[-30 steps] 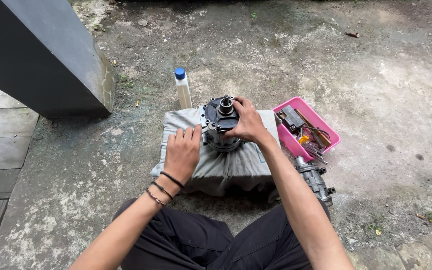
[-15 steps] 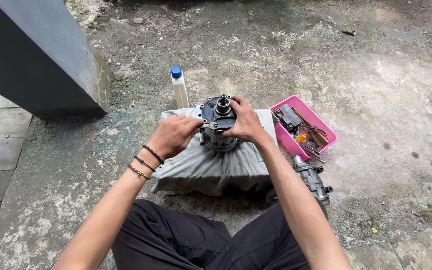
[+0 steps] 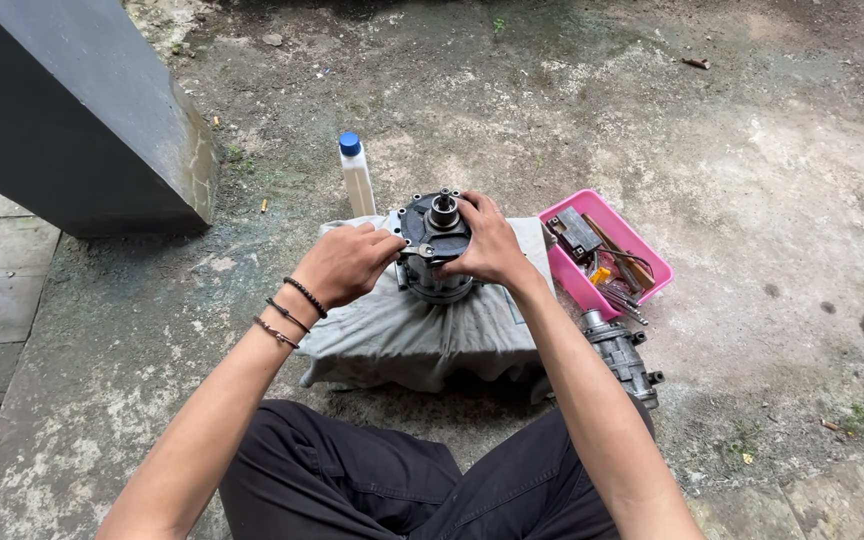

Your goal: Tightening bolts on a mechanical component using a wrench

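**Dark metal housing gripped on the cloth**

Dark grey and round, the cast-metal housing with a bright shaft stub on top (image 3: pixel 436 243) stood upright on a crumpled grey cloth (image 3: pixel 422 335) spread over the rough concrete floor (image 3: pixel 752 150). I saw my right hand (image 3: pixel 489 245) curled against the housing's right side, fingers wrapped onto it. My left hand (image 3: pixel 345 264) was closed narrowly around the end of a small silver wrench (image 3: pixel 417 250), whose head lay on the housing's face; three dark bracelets (image 3: pixel 290 310) sat on that wrist. Just behind the cloth stood a white plastic bottle with a blue cap (image 3: pixel 355 176). To the right, touching the cloth's edge, a pink plastic tray (image 3: pixel 656 262) held mixed tools. A grey metal cylindrical part (image 3: pixel 620 357) lay on the floor near my right forearm. A dark slanted slab (image 3: pixel 72 110) rose at the left.
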